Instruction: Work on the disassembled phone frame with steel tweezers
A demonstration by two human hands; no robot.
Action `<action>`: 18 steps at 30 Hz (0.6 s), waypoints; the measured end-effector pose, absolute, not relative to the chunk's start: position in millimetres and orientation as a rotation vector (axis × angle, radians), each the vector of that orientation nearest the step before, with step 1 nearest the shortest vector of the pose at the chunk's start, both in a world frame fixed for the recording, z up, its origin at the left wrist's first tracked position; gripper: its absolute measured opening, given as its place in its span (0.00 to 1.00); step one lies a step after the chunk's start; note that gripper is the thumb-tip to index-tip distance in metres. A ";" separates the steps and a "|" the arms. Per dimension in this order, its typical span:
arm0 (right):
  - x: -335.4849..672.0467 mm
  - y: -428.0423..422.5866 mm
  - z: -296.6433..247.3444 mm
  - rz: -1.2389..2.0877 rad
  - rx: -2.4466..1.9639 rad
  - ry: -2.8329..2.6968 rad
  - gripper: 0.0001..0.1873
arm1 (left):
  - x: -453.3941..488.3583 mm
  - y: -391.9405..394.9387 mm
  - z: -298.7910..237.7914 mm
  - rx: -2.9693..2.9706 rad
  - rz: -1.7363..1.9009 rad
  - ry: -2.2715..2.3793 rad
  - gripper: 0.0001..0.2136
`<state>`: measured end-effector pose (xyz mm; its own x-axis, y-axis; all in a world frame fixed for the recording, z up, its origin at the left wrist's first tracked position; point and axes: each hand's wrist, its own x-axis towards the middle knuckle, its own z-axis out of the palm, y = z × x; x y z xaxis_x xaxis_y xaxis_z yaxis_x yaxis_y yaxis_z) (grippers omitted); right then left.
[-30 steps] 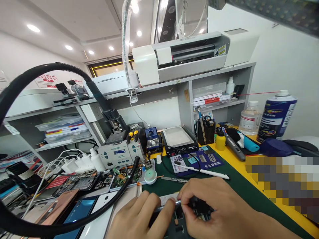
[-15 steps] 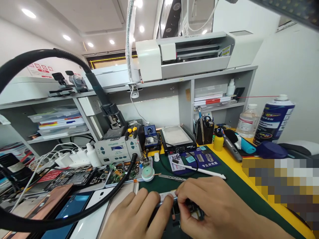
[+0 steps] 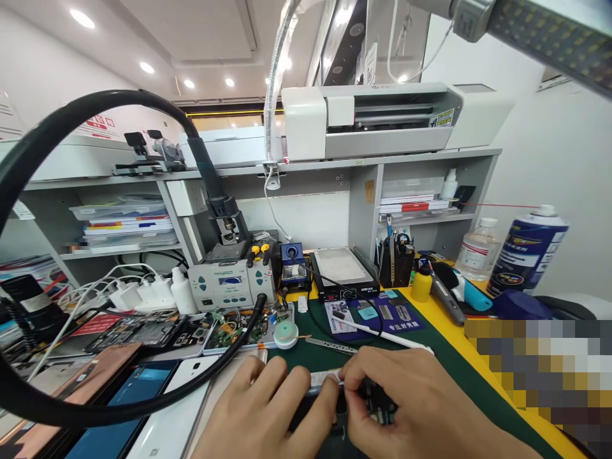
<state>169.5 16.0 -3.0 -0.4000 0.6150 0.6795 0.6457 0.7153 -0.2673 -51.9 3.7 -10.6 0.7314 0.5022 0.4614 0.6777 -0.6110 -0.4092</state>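
Note:
An opened phone [image 3: 329, 408] with dark inner parts lies on the green mat [image 3: 459, 376] at the bottom centre, mostly hidden by my hands. My left hand [image 3: 268, 414] rests on its left edge, fingers curled and pressing it down. My right hand [image 3: 411, 408] is closed in a pinch over the phone's top, holding a small dark part [image 3: 377, 408]; what the fingertips grip is partly hidden. A white stylus [image 3: 392, 338] and metal tweezers [image 3: 329, 346] lie just beyond my hands.
A thick black hose [image 3: 143, 408] loops across the left. Phones and boards [image 3: 143, 331] crowd the left bench. A soldering station [image 3: 232, 284], hot plate [image 3: 342, 271], tool cup [image 3: 396, 258], yellow bottle [image 3: 419, 280] and spray can [image 3: 526, 248] stand behind. Shelves carry a white machine [image 3: 382, 118].
The view has shifted slightly to the left and tilted up. Both hands stay on the phone, with the right fingers shifting a little at its top edge.

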 end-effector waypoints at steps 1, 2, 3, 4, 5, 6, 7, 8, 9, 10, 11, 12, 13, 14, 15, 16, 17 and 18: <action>168.8 15.7 -1.9 -0.042 -0.964 -2.111 0.11 | -51.9 3.3 -10.5 -2.367 -0.403 -0.897 0.20; 168.2 15.6 -0.8 -0.034 -0.973 -2.109 0.11 | -52.1 2.9 -10.1 -2.384 -0.388 -0.904 0.20; 167.7 15.7 0.2 -0.028 -0.977 -2.112 0.11 | -52.4 2.5 -9.6 -2.401 -0.383 -0.907 0.19; 167.4 15.9 0.8 -0.024 -0.980 -2.114 0.11 | -52.7 2.2 -9.1 -2.416 -0.374 -0.912 0.18; 167.3 16.1 1.0 -0.021 -0.990 -2.114 0.11 | -52.9 2.0 -8.5 -2.425 -0.370 -0.917 0.18; 167.3 16.3 0.6 -0.021 -0.995 -2.110 0.12 | -53.0 2.0 -8.1 -2.434 -0.367 -0.918 0.18; 167.6 16.2 -0.2 -0.024 -0.996 -2.106 0.12 | -53.0 2.0 -7.8 -2.438 -0.368 -0.918 0.18; 168.1 16.0 -1.2 -0.027 -0.988 -2.108 0.11 | -52.9 2.3 -7.6 -2.438 -0.370 -0.922 0.18; 168.8 15.5 -2.2 -0.028 -0.982 -2.114 0.11 | -52.7 2.6 -7.4 -2.439 -0.370 -0.924 0.18; 169.6 14.9 -3.1 -0.025 -0.969 -2.128 0.11 | -52.6 2.9 -7.3 -2.440 -0.369 -0.928 0.18; 170.4 14.2 -3.8 -0.026 -0.955 -2.146 0.11 | -52.4 3.4 -7.2 -2.443 -0.367 -0.926 0.18; 171.2 13.5 -4.3 -0.031 -0.948 -2.166 0.11 | -52.3 3.9 -7.0 -2.441 -0.367 -0.926 0.18; 171.7 12.9 -4.6 -0.044 -0.953 -2.187 0.12 | -52.2 4.3 -6.9 -2.440 -0.366 -0.925 0.18; 171.9 12.4 -4.8 -0.075 -0.947 -2.202 0.12 | -52.2 4.7 -6.8 -2.443 -0.367 -0.919 0.18; 171.8 12.0 -5.0 -0.118 -0.941 -2.209 0.11 | -52.1 4.9 -6.8 -2.447 -0.371 -0.914 0.18; 171.5 12.0 -5.5 -0.162 -0.922 -2.217 0.11 | -52.0 5.0 -6.9 -2.450 -0.375 -0.917 0.18; 171.0 12.1 -6.1 -0.196 -0.906 -2.226 0.11 | -51.9 4.9 -7.1 -2.456 -0.377 -0.924 0.18; 170.3 12.5 -6.9 -0.219 -0.880 -2.231 0.11 | -51.6 4.6 -7.3 -2.459 -0.383 -0.931 0.18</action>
